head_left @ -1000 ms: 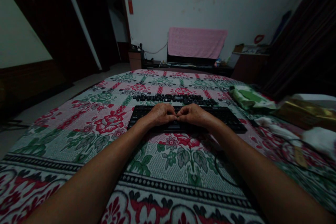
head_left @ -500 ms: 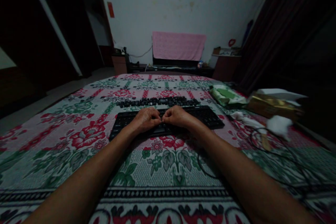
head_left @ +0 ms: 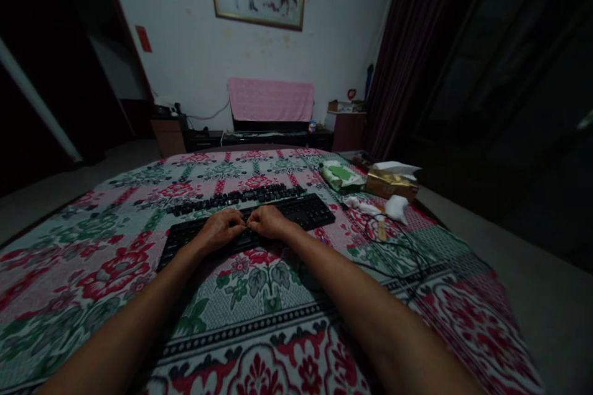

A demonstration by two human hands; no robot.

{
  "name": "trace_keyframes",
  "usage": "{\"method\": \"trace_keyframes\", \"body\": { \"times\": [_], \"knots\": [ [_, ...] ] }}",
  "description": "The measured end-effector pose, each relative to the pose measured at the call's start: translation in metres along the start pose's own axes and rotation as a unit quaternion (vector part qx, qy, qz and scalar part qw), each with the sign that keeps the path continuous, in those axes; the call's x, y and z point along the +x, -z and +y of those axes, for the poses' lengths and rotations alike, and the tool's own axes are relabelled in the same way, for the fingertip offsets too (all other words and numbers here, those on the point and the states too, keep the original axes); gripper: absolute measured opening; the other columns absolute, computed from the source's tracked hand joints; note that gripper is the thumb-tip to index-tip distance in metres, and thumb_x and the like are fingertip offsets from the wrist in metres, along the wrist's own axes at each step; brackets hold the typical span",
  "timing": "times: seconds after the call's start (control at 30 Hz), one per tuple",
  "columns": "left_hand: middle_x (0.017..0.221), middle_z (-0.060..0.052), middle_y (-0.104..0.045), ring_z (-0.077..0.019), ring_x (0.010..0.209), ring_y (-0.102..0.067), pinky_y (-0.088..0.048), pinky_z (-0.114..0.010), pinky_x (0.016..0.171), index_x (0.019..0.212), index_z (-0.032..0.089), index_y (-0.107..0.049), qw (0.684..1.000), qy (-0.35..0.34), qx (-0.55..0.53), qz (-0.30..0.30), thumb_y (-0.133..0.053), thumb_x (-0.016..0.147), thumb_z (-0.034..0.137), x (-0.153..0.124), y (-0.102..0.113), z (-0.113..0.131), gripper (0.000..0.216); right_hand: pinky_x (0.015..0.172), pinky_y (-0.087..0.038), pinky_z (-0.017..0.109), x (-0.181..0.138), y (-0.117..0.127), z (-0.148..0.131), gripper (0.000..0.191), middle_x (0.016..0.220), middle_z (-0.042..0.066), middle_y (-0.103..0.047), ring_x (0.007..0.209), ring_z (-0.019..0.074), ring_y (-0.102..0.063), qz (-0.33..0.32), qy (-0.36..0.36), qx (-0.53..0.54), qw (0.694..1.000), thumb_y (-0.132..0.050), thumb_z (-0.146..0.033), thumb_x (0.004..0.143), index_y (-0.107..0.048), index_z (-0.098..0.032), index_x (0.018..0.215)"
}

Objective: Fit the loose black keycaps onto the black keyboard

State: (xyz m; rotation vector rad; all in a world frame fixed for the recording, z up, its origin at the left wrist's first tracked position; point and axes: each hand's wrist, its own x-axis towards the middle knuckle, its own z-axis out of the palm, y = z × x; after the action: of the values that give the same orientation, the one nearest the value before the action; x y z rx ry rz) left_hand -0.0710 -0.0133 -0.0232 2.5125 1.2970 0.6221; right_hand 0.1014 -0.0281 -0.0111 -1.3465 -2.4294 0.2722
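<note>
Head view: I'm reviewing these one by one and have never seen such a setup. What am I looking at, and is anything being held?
There is no machine here: a person works with two bare hands, seen from a camera worn on the head, looking forward and down. The left hand and right hand meet over a long black plastic keyboard. Their fingers nearly touch; the picture is too dark and small to tell whether they pinch anything. Behind the keyboard runs a row of small loose black pieces, which look like keycaps. All this lies on a red, green and white floral cloth. To the right are a green-and-white soft packet and a shiny gold box.
</note>
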Motion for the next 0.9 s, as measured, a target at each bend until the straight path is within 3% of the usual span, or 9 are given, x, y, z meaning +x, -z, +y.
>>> {"method": "trace_keyframes", "body": {
  "times": [0.2,0.37,0.63,0.77,0.9],
  "knots": [
    [0.100,-0.003,-0.057,-0.0175,0.089,-0.053,-0.039,-0.027,0.082,0.077,0.019,-0.060,0.998,0.027,0.049,-0.011,-0.044,0.070,0.032,-0.003,0.002,0.012,0.021,0.068,-0.038,0.025,-0.026,-0.014,-0.011,0.029,0.089,0.007,-0.054,0.080,0.0165,-0.050,0.105,-0.008,-0.079,0.991,-0.035,-0.025,0.081,-0.061,-0.019,0.091],
    [0.101,-0.004,-0.057,-0.0174,0.092,-0.053,-0.039,-0.027,0.083,0.077,0.019,-0.060,0.996,0.077,0.051,0.000,-0.043,0.070,0.031,-0.007,-0.002,0.019,0.022,0.078,-0.036,0.027,-0.040,-0.016,-0.016,0.026,0.093,0.008,-0.049,0.087,0.0163,-0.044,0.120,0.014,-0.044,0.992,-0.036,-0.020,0.081,-0.057,-0.017,0.096],
    [0.105,-0.003,-0.056,-0.0159,0.098,-0.050,-0.036,-0.027,0.089,0.085,0.019,-0.059,0.997,0.054,0.040,0.024,-0.041,0.072,0.029,-0.012,-0.003,0.020,0.024,0.081,-0.035,0.026,-0.039,-0.012,-0.017,0.025,0.093,0.007,-0.053,0.089,0.0142,-0.046,0.140,0.011,0.038,0.989,-0.038,-0.021,0.082,-0.057,-0.015,0.096],
    [0.106,-0.003,-0.055,-0.0165,0.099,-0.050,-0.036,-0.028,0.090,0.089,0.019,-0.059,0.998,0.055,0.017,0.018,-0.041,0.073,0.030,-0.011,0.000,0.019,0.026,0.082,-0.035,0.024,-0.032,0.003,-0.001,0.027,0.091,0.007,-0.057,0.087,0.0133,-0.050,0.208,-0.013,0.073,0.975,-0.036,-0.019,0.081,-0.058,-0.015,0.096],
    [0.107,-0.003,-0.054,-0.0173,0.097,-0.050,-0.037,-0.028,0.087,0.092,0.020,-0.059,0.998,0.059,0.003,0.014,-0.043,0.073,0.039,-0.014,0.000,0.021,0.031,0.083,-0.035,0.028,-0.039,0.025,0.034,0.029,0.094,0.008,-0.058,0.089,0.0160,-0.050,0.314,-0.129,0.047,0.940,-0.036,-0.016,0.078,-0.059,-0.014,0.096]
  ]
}}
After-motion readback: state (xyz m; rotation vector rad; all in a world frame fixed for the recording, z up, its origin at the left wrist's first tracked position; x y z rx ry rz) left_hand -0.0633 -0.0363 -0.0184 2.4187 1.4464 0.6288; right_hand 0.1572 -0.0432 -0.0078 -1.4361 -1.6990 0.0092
